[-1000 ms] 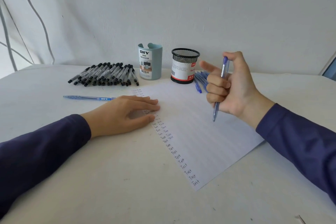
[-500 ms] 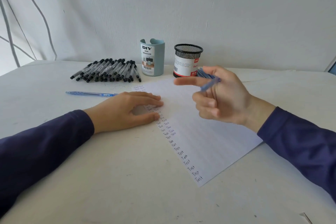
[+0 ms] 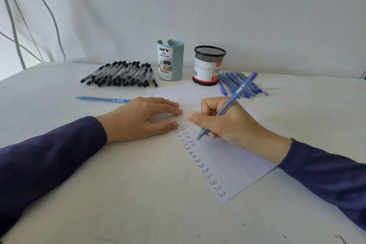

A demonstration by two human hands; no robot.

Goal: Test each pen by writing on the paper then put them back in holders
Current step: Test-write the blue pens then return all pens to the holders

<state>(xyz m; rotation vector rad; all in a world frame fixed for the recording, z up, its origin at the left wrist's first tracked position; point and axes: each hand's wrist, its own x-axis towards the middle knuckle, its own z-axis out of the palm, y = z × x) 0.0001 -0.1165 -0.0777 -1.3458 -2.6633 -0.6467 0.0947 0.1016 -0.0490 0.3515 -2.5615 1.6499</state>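
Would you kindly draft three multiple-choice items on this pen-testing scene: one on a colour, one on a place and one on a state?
1. What colour is the DIY-labelled holder?
A. red
B. light blue
C. yellow

2. Where does the lone blue pen lie?
A. on the table, by the left hand
B. inside that holder
C. on the floor

3. What is the right hand doing?
A. lying flat and empty
B. gripping a second blue pen, tip at the paper
C. pointing at the wall

Key:
1 B, its body is pale blue.
2 A, it lies flat just left of that hand.
3 B, fingers curl round the barrel beside the written column.
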